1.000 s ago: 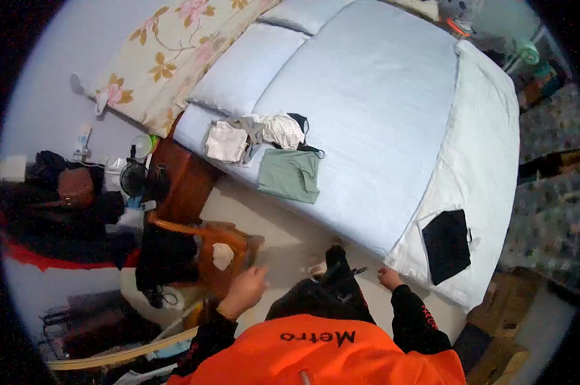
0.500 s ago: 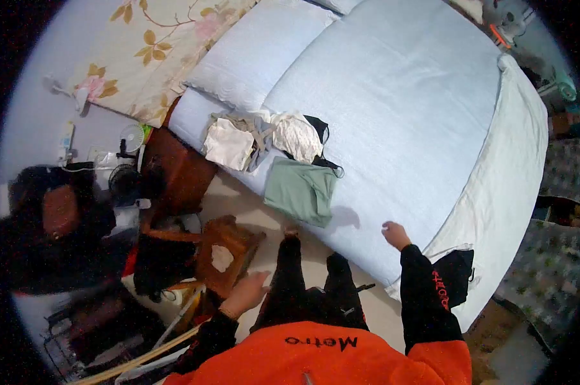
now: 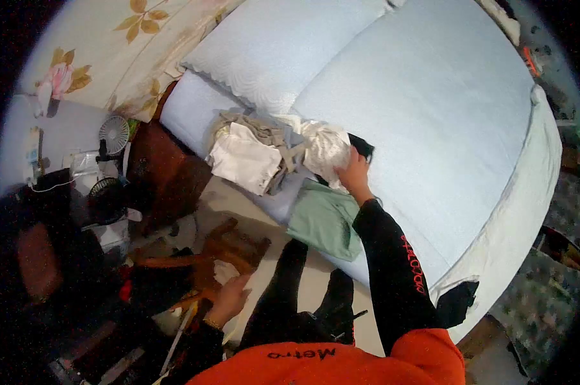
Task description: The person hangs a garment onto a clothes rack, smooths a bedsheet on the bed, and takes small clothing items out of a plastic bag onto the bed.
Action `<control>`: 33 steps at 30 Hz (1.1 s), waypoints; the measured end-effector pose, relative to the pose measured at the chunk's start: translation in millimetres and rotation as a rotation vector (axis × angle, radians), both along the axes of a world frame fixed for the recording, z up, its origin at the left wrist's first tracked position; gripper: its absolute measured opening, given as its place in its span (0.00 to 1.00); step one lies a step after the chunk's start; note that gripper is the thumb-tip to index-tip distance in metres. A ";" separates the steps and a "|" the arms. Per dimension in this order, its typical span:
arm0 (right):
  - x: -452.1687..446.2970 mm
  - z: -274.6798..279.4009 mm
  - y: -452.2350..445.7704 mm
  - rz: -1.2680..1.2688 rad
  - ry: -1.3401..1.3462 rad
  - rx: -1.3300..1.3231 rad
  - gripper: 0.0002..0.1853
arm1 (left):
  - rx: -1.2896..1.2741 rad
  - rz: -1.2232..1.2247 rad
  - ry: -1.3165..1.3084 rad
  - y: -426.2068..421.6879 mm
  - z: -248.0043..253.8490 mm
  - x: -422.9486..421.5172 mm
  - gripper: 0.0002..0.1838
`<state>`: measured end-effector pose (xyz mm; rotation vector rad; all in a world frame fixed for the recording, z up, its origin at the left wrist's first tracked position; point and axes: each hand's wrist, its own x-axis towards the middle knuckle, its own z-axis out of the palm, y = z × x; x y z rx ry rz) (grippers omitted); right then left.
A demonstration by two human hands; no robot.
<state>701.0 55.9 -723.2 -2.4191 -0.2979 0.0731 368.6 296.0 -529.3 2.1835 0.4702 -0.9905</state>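
1. A person's right hand [image 3: 354, 170] reaches over a bed [image 3: 444, 122], fingers and thumb bent at the near right edge of a white garment [image 3: 325, 147]; whether they are pinched on the cloth or merely resting against it cannot be told.
2. The white garment lies just to the left of that hand, flat on the bed, with a black garment [image 3: 362, 145] showing just beyond the fingertips on the right.
3. Nearer the wearer, a green garment [image 3: 325, 218] lies just below the same hand, beside the wrist, draped toward the mattress edge.
4. Farther left of the right hand, a pale folded cloth [image 3: 245, 157] sits on top of rumpled grey-beige clothing [image 3: 261, 128].
5. Beyond and to the left of the right hand rests a pale blue pillow [image 3: 270, 54]; well below it to the right, a black cloth [image 3: 457, 303] lies at the bed's near corner, past the sleeve.
6. The left hand [image 3: 229, 300] hangs low, well apart from the clothing, its fingers loosely extended and slightly bent.
7. Just beyond those fingers stands a wooden chair [image 3: 216, 226], a whitish patch [image 3: 225, 272] on it nearest the hand.
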 end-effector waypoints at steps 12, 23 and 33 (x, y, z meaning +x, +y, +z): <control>25.1 110.9 -151.5 -0.388 0.352 0.133 0.12 | -0.086 -0.132 0.030 21.9 -75.0 40.5 0.23; -175.1 -57.7 -154.2 -0.521 1.000 0.226 0.39 | -0.046 0.378 -0.184 -39.2 -232.9 119.8 0.33; -163.1 -0.9 -86.3 -0.668 1.355 0.809 0.24 | 0.138 0.257 -0.060 -72.7 -228.0 117.4 0.34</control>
